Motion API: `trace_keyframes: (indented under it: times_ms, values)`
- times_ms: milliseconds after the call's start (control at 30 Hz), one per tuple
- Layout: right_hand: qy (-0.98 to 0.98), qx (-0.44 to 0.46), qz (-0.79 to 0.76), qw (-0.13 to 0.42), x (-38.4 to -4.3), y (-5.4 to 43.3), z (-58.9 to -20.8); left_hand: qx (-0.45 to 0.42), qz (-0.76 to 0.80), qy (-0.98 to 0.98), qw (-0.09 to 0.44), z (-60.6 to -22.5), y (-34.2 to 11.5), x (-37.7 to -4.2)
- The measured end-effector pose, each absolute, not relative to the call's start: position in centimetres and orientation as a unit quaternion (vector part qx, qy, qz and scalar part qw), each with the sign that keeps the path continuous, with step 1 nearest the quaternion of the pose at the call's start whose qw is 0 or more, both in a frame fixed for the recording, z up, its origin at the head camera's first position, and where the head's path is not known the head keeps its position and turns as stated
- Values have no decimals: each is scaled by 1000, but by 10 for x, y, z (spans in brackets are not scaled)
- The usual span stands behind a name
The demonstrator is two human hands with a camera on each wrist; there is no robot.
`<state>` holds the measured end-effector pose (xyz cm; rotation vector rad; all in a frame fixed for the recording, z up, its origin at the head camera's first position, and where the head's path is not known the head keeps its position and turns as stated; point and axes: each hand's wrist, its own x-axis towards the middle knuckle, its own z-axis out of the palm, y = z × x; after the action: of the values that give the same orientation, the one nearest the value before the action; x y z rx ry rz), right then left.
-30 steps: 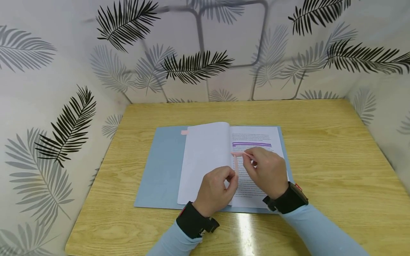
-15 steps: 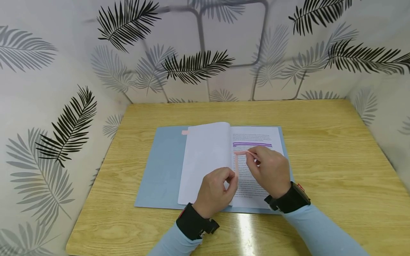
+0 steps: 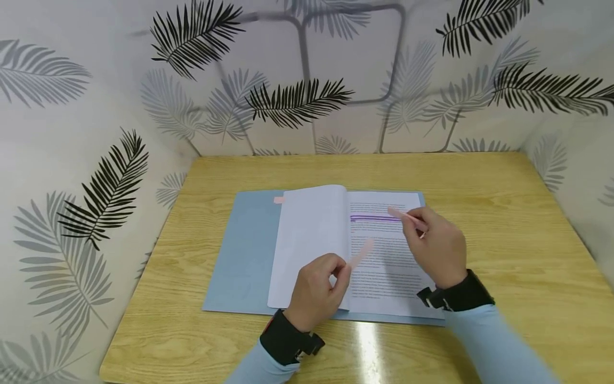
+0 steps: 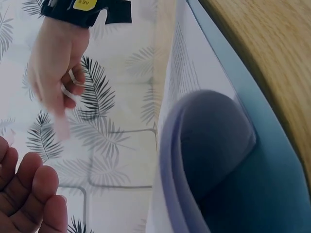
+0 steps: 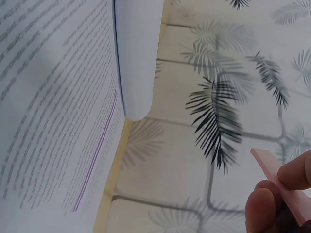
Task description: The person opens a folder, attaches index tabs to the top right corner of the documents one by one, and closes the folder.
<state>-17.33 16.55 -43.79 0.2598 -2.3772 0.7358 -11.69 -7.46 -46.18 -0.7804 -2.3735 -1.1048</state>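
Note:
My left hand (image 3: 318,288) pinches a single pink sticky tab (image 3: 362,253) between thumb and fingers, over the inner side of the printed page. Farther right, my right hand (image 3: 437,242) holds a thin pad of pink sticky tabs (image 5: 267,165), its end pointing left above the purple-marked lines. The two pink pieces are apart. Beneath both hands lies an open document in a light blue folder (image 3: 242,250). Its right page (image 3: 374,290) bears printed text with purple highlighted lines; the turned left page (image 3: 309,229) is blank. A pink tab (image 3: 279,200) sticks out from that page's upper left edge.
The folder rests on a wood-grain table (image 3: 518,229). A white curtain with leaf prints (image 3: 345,64) stands behind the table and along its sides. In the left wrist view, the turned pages (image 4: 209,131) bulge up in a curl near the spine.
The tab strip that stretched between both hands has come off the pad. My right hand has moved right with the pad; my left has stayed nearly in place, its tab now slanting up right.

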Motion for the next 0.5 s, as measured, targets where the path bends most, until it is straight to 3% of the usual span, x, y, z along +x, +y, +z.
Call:
trace_keyframes:
  times_ms: [500]
  values:
    - [-941, -49, 328, 73, -200, 302, -458, -186, -386, -869, 249, -493, -143, -110]
